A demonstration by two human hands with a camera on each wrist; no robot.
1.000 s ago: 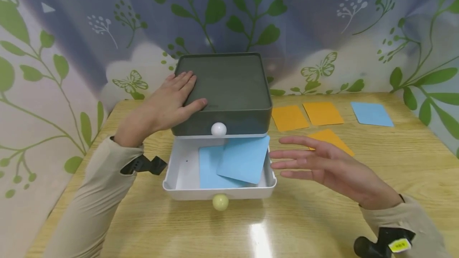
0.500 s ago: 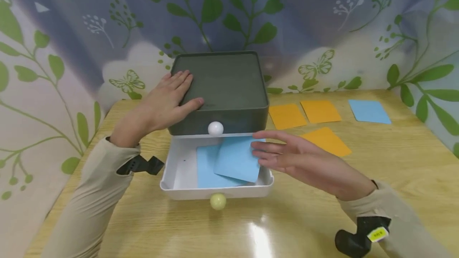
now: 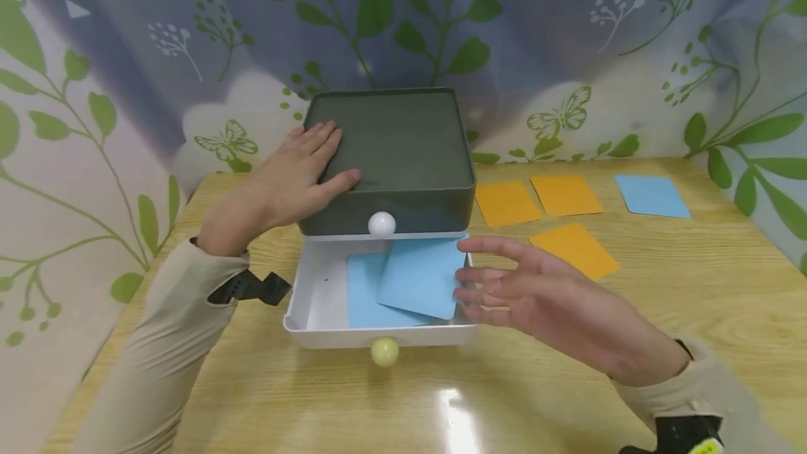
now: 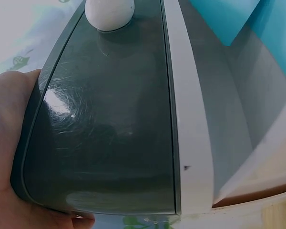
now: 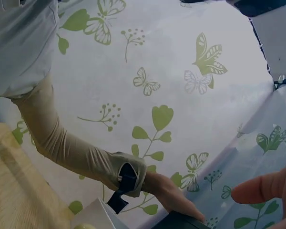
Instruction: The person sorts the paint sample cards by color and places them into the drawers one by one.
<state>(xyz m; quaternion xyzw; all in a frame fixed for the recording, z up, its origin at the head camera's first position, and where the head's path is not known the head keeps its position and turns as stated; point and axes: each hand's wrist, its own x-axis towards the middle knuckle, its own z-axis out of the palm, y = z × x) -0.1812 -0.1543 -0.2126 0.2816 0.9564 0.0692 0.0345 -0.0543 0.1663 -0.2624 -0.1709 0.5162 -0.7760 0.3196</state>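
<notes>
Glossy wooden desk (image 3: 441, 398), leafy butterfly curtain (image 3: 567, 33) behind; left hand (image 3: 286, 181) flat on the grey drawer box (image 3: 391, 153), right hand (image 3: 555, 307) spread, empty, beside the open drawer (image 3: 315, 300).

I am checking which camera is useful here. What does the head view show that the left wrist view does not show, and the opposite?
Only the head view shows the right hand open beside the pulled-out drawer, the orange cards and the lone blue card on the table. Only the left wrist view shows fine scratches on the box's dark front. Both show the left hand resting on the box, the white knob and blue cards in the drawer.
</notes>
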